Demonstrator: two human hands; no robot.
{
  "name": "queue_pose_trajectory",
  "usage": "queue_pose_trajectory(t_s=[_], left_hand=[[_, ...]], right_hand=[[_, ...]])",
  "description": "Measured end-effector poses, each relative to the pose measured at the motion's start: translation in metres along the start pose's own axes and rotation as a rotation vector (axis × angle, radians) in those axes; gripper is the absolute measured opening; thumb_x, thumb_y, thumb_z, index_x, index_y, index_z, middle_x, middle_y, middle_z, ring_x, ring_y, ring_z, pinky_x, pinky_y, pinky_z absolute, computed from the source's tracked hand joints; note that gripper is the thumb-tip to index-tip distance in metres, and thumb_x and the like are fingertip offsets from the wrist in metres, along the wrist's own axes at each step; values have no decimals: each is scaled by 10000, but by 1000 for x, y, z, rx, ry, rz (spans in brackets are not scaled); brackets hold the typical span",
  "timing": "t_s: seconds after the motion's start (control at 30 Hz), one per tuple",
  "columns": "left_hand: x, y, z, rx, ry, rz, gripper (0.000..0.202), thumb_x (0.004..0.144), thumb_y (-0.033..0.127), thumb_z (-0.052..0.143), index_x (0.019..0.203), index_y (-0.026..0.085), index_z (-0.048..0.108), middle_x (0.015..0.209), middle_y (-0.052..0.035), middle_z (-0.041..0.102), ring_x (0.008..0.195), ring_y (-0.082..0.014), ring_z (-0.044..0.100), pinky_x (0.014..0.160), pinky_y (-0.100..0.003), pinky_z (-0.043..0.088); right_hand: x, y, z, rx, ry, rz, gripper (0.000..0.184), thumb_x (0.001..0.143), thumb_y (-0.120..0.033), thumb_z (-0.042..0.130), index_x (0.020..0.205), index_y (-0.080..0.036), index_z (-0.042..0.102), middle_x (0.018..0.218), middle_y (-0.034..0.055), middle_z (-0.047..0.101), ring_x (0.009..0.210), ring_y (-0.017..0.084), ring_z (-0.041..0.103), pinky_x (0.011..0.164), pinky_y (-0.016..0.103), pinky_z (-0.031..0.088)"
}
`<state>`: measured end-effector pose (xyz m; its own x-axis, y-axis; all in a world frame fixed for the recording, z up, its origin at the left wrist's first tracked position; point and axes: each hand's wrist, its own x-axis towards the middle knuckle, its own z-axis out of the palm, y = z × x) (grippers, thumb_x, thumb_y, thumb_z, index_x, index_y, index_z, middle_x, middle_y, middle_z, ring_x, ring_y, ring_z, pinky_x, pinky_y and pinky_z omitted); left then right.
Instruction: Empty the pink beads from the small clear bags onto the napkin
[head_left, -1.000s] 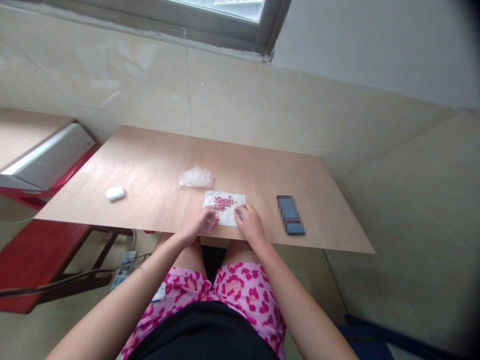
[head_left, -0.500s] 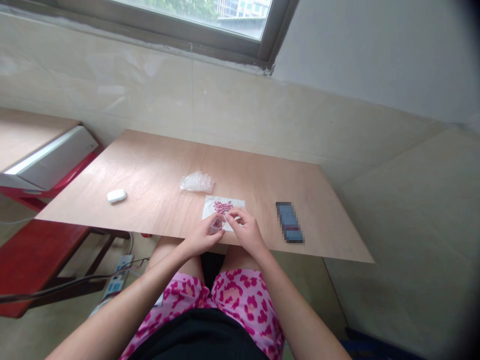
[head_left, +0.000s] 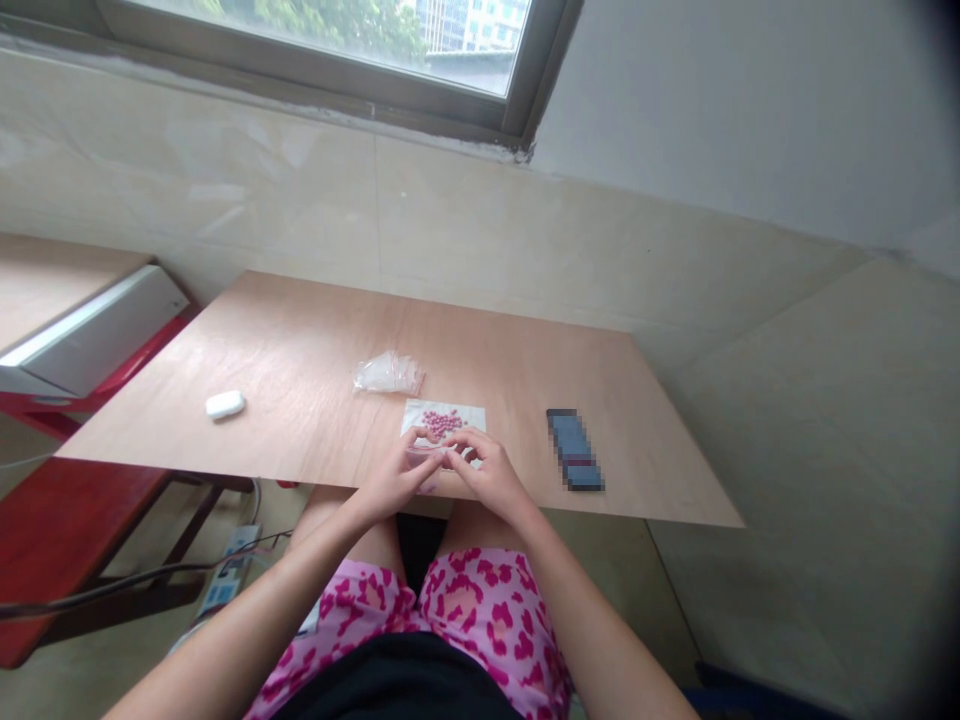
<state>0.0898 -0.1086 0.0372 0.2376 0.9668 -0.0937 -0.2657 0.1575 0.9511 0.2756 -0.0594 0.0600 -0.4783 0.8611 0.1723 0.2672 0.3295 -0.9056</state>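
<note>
Close to the table's front edge, my left hand [head_left: 395, 476] is closed on a small clear zip bag [head_left: 424, 457], thumb and fingers along its edge. My right hand [head_left: 491, 474] pinches the same bag from the other side, and the fingertips of both hands nearly meet. What lies inside the bag is too small to make out. Just beyond my fingers, a heap of small pink beads [head_left: 442, 422] rests on a white sheet [head_left: 474, 412], which my hands partly cover. Behind the sheet, to the left, lies a pile of clear plastic bags [head_left: 388, 374].
On the wooden table [head_left: 315, 330], a white rounded case [head_left: 225, 404] lies at the left and a phone [head_left: 574, 450] at the right. A red bench [head_left: 90, 520], cables and a power strip [head_left: 232, 565] are below left. A tiled wall [head_left: 480, 220] runs behind the table.
My right hand has come onto the bag's upper edge, and both hands have drawn level along it. The camera view has shifted slightly. The beads and the bag pile stay in place.
</note>
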Motion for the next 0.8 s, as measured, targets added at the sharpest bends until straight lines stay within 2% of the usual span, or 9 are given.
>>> queue_pose_trajectory(t_s=[0.1, 0.27, 0.37, 0.47, 0.53, 0.73, 0.8], left_hand=[[1, -2, -2, 5, 1, 2, 293, 960, 457, 702, 1091, 219, 591, 814, 3, 634, 614, -119, 545, 587, -238, 400], [3, -1, -5, 82, 1, 6, 311, 957, 478, 698, 997, 173, 648, 888, -34, 670, 772, -146, 618, 701, -258, 474], [4, -3, -6, 109, -2, 17, 296, 950, 465, 708, 1006, 179, 658, 930, -44, 691, 816, -158, 647, 747, -280, 517], [4, -4, -7, 108, 22, 42, 297, 916, 444, 748, 1048, 195, 655, 1022, -57, 704, 914, -194, 684, 836, -341, 570], [4, -3, -8, 114, 47, 44, 307, 908, 446, 750, 1066, 204, 648, 1044, -57, 705, 928, -212, 700, 846, -376, 591], [2, 5, -15, 523, 123, 178, 161, 931, 350, 684, 921, 189, 694, 908, -44, 712, 885, -214, 674, 831, -350, 528], [1, 6, -15, 599, 123, 208, 138, 934, 317, 661, 897, 188, 693, 893, -44, 709, 874, -213, 665, 816, -341, 510]], right_hand=[[0, 0, 0, 41, -18, 5, 122, 946, -290, 638, 980, -222, 734, 1006, 45, 727, 889, 184, 685, 744, 282, 559], [1, 5, -1, 84, -11, -13, 120, 945, -306, 655, 910, -217, 727, 942, 40, 720, 851, 183, 677, 724, 282, 545], [0, 7, -1, 74, -1, -33, 104, 938, -289, 656, 895, -219, 720, 922, 37, 712, 840, 184, 669, 712, 282, 537], [0, 9, 0, 75, 22, -44, 92, 929, -265, 651, 870, -218, 705, 901, 33, 698, 817, 180, 659, 697, 279, 530], [-1, 9, 1, 74, 29, -55, 84, 922, -246, 645, 863, -217, 697, 895, 30, 686, 806, 176, 650, 687, 275, 524], [-3, 6, 6, 29, 9, -86, 93, 915, -210, 622, 841, -212, 679, 872, 27, 669, 760, 161, 613, 656, 262, 505], [-4, 5, 8, 10, 4, -84, 96, 912, -204, 622, 830, -211, 672, 858, 23, 661, 741, 157, 602, 653, 263, 502]])
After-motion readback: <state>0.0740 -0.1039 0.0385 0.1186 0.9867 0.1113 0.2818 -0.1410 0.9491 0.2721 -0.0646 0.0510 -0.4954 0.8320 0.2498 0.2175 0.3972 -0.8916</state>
